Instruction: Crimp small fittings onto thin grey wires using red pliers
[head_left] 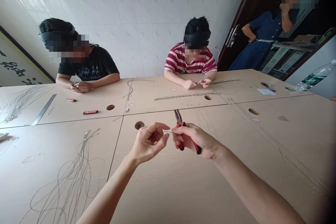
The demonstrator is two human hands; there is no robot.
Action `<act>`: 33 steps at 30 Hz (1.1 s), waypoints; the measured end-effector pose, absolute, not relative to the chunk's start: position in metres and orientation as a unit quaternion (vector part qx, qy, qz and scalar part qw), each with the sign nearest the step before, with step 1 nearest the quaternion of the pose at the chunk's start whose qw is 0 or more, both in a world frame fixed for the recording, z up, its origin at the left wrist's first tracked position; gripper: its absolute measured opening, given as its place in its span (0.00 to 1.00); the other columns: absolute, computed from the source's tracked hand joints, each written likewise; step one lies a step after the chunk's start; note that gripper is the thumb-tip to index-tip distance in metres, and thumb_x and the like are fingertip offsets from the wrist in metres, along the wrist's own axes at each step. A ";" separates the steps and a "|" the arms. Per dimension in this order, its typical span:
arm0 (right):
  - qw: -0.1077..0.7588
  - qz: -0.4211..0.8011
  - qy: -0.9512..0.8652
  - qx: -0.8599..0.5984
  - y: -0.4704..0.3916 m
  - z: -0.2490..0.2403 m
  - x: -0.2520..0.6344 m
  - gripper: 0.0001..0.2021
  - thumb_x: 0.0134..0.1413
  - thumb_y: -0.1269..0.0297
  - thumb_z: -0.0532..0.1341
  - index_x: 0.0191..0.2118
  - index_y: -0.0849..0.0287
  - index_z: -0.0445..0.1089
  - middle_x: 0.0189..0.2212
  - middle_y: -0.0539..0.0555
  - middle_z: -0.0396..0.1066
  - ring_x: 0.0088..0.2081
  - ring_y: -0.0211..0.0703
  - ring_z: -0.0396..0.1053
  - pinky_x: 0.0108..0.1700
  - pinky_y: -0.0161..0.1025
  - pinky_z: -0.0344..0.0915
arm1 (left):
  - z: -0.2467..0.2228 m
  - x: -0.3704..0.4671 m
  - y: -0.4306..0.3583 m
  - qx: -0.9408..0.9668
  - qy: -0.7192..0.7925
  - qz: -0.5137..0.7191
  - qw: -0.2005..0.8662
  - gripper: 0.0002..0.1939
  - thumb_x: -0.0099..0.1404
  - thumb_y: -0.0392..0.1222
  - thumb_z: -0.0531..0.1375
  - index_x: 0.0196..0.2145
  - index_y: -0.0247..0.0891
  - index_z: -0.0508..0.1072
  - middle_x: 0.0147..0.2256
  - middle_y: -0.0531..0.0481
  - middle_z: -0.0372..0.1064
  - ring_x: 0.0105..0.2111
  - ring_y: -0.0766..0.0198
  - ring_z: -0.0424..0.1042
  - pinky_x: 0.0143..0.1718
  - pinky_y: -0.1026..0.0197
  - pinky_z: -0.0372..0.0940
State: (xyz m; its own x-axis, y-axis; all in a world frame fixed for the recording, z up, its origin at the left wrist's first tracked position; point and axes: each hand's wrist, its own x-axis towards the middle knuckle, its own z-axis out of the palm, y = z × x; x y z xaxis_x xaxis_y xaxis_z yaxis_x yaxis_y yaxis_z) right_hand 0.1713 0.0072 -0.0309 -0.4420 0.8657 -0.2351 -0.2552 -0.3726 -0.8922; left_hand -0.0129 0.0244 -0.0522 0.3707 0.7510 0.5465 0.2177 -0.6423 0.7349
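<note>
My right hand [195, 140] is closed around a pair of pliers [181, 123] with red and black handles, its grey jaws pointing away from me. Its thumb and forefinger also pinch a thin cord [167, 132]. Close on the left is my left hand [152, 141], thumb and forefinger apart around the cord, the other fingers curled. Whether those curled fingers touch the cord I cannot tell. Left of my forearm lies a loose bundle of thin grey cords [82, 154], with small metal ends gathered at its top.
Two people sit across the jointed table [162, 189], handling small things; another stands by the door. Between us lie more cords [181, 96], a metal ruler [44, 109], a red and black tube [90, 112] and round holes in the tabletop. A water bottle [316, 76] stands far right.
</note>
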 end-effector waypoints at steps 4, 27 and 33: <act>0.370 0.757 -0.406 -0.355 0.008 -0.031 0.172 0.14 0.49 0.63 0.63 0.20 0.59 0.59 0.20 0.46 0.56 0.26 0.35 0.57 0.32 0.38 0.58 | -0.057 -0.011 0.026 0.794 0.282 0.486 0.230 0.03 0.61 0.33 0.59 0.33 0.39 0.71 0.18 0.60 0.50 0.18 0.74 0.50 0.17 0.70 0.50; 0.462 0.281 -0.721 -0.433 -0.013 -0.043 0.176 0.03 0.59 0.65 0.57 0.36 0.56 0.67 0.30 0.49 0.63 0.32 0.37 0.60 0.36 0.36 0.59 | -0.055 -0.004 0.021 0.727 0.341 0.479 0.354 0.06 0.63 0.39 0.59 0.29 0.37 0.68 0.19 0.58 0.57 0.18 0.74 0.53 0.18 0.70 0.50; 0.455 0.227 -0.748 -0.426 -0.012 -0.043 0.176 0.02 0.57 0.70 0.58 0.33 0.56 0.65 0.27 0.49 0.61 0.30 0.38 0.58 0.37 0.37 0.58 | -0.055 -0.004 0.019 0.736 0.346 0.456 0.362 0.07 0.64 0.40 0.58 0.29 0.37 0.68 0.19 0.58 0.57 0.19 0.74 0.53 0.18 0.70 0.51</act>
State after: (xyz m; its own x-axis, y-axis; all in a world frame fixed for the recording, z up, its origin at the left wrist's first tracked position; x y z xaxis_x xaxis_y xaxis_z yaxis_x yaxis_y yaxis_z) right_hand 0.1763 -0.0116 -0.0426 -0.2235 0.8445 0.4867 0.4315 0.5334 -0.7275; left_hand -0.0044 0.0193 -0.0552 0.3441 0.8395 0.4206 0.1793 -0.4984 0.8482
